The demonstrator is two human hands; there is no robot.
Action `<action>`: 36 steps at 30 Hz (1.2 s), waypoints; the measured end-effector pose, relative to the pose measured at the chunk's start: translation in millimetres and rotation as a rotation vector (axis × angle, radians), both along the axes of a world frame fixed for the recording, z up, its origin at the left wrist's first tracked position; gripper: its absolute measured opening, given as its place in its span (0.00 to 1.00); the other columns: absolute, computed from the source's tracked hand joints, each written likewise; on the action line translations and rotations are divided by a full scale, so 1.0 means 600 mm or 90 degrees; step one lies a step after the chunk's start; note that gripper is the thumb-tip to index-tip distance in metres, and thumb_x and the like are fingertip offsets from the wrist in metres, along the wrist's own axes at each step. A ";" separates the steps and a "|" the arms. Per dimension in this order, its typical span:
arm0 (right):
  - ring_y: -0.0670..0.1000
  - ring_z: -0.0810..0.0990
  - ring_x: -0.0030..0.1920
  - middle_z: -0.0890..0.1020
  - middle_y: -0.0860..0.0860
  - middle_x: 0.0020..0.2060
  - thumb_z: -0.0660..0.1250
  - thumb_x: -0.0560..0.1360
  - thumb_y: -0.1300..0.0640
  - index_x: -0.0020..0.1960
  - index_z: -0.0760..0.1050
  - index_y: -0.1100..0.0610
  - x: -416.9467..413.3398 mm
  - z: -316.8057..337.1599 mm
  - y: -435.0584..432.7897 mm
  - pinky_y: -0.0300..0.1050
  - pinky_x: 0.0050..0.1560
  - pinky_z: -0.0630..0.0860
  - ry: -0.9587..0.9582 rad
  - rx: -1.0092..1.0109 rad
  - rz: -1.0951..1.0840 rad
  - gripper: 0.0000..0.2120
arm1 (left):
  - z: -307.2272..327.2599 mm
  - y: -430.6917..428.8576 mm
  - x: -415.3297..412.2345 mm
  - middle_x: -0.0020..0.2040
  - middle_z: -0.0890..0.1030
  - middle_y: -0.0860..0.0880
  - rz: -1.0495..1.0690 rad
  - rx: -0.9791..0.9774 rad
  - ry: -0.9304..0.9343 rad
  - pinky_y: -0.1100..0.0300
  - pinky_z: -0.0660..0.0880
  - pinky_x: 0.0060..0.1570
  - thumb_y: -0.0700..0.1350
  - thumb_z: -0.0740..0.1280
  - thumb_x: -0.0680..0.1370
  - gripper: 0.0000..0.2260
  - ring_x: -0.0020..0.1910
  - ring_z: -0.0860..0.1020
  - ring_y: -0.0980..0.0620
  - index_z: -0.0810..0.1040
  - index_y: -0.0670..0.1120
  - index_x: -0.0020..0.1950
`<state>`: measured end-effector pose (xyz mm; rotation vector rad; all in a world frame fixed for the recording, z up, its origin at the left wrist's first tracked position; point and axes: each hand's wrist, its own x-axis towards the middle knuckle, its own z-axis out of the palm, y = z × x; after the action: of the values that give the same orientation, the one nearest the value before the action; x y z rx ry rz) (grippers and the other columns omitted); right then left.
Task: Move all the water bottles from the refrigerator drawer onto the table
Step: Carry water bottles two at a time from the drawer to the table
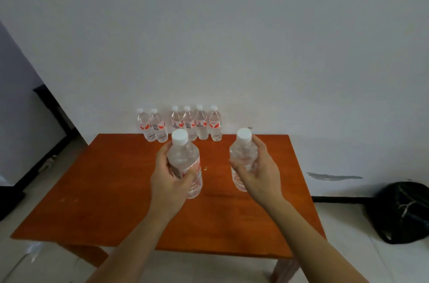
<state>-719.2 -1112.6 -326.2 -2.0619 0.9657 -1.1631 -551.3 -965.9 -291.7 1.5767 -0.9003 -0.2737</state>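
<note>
We look down on a square orange-brown wooden bench (111,194) standing against a white wall (232,39). Above the middle of the bench, two bare hands each hold one bottle upright. The left hand (169,181) is wrapped around a clear plastic water bottle with a white cap and a red-and-white label (184,157), thumb across the front of the label and fingers behind it. The right hand (261,172) is curled around a second clear plastic water bottle with a white cap (241,155), thumb at the front and fingers round the far side. The two held bottles are apart, side by side over the bench's centre; we cannot tell whether their bases touch the bench top. Along the far edge of the bench, next to the wall, stands a row of six more clear capped water bottles (189,123) with red-and-white labels, all upright: two close together at the left, a small gap, then four close together. To the right of the bench, a black bag (404,210) lies on the pale tiled floor (348,259). A tiny pale speck (205,168) lies on the bench top between the held bottles.
</note>
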 end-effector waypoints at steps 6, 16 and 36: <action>0.42 0.79 0.59 0.76 0.36 0.62 0.67 0.70 0.28 0.73 0.55 0.32 0.087 -0.019 -0.123 0.38 0.50 0.78 0.035 0.029 -0.009 0.36 | -0.020 -0.149 0.108 0.59 0.79 0.58 -0.025 0.009 -0.009 0.56 0.79 0.56 0.46 0.79 0.69 0.33 0.58 0.79 0.59 0.70 0.51 0.71; 0.45 0.77 0.62 0.77 0.43 0.66 0.69 0.69 0.29 0.75 0.58 0.41 0.203 -0.050 -0.295 0.44 0.56 0.79 0.113 0.110 -0.126 0.41 | -0.092 -0.408 0.270 0.61 0.76 0.59 -0.168 0.081 -0.038 0.54 0.77 0.57 0.51 0.79 0.68 0.31 0.60 0.76 0.58 0.69 0.59 0.66; 0.43 0.72 0.57 0.74 0.49 0.66 0.77 0.69 0.44 0.73 0.63 0.40 0.193 -0.265 -0.596 0.26 0.45 0.62 0.266 0.238 -0.121 0.37 | -0.290 -0.739 0.250 0.61 0.75 0.47 -0.189 0.331 -0.048 0.52 0.72 0.63 0.44 0.78 0.69 0.28 0.61 0.75 0.48 0.75 0.50 0.68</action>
<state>-603.2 -1470.1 -485.3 -1.9650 1.4783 -0.5789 -401.1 -1409.6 -466.0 1.9319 -1.1886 -0.7086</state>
